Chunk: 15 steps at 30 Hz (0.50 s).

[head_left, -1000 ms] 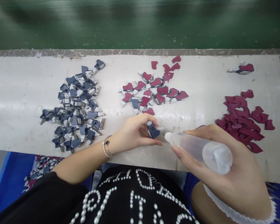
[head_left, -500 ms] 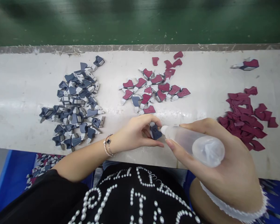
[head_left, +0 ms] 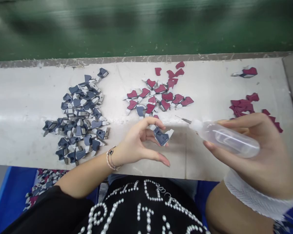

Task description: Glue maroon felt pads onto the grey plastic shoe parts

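Pinching navy pc (head_left: 161,136) in L hand (head_left: 139,141), you've got R hand (head_left: 251,151) shut round clear needle-tip bottle (head_left: 226,139); hold tip steady, pc firm.

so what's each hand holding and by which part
The left hand pinches a blue piece by its edges between the fingers; the right hand grips a clear bottle around its body.

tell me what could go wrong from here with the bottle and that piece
The thin tip of the clear squeeze bottle in the right hand points toward the loose maroon-and-grey pieces, so a stray squeeze might mark them if it holds liquid. The navy piece looks only lightly pinched by the left hand, so it could slip onto the white bench.
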Motion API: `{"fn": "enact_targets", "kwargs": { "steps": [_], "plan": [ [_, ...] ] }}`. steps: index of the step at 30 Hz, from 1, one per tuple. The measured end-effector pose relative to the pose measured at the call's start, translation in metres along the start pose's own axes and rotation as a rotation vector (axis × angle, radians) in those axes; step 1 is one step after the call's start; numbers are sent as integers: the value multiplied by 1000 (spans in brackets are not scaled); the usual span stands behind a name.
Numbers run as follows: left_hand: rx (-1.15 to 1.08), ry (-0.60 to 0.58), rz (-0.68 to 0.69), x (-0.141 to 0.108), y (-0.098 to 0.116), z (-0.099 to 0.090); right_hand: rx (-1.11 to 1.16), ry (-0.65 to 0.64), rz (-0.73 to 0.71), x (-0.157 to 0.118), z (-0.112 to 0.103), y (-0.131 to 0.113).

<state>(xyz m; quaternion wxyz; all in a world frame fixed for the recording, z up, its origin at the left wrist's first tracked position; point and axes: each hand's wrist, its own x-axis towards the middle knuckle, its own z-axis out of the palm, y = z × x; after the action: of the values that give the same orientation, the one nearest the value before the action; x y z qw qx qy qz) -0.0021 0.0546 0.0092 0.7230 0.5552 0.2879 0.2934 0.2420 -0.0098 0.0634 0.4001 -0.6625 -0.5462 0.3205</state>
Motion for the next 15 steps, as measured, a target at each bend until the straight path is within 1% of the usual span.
{"fn": "enact_targets", "kwargs": {
  "steps": [3,5,7,9,12,14,15],
  "plan": [
    [-31,7,-27,-1,0,1,41,-49,-11,10,8,11],
    [-35,46,-39,1,-2,1,55,-77,-16,15,10,15],
    [-20,91,-33,3,-4,1,52,-68,-22,20,12,17],
    [23,120,-5,5,-6,1,27,-84,-5,23,14,20],
    [101,137,62,5,-6,0,11,-182,25,26,22,28],
    [147,136,85,5,-6,0,-17,-247,5,27,29,36],
    [169,136,95,5,-6,-1,-43,-260,-18,28,32,41]
  ]
}}
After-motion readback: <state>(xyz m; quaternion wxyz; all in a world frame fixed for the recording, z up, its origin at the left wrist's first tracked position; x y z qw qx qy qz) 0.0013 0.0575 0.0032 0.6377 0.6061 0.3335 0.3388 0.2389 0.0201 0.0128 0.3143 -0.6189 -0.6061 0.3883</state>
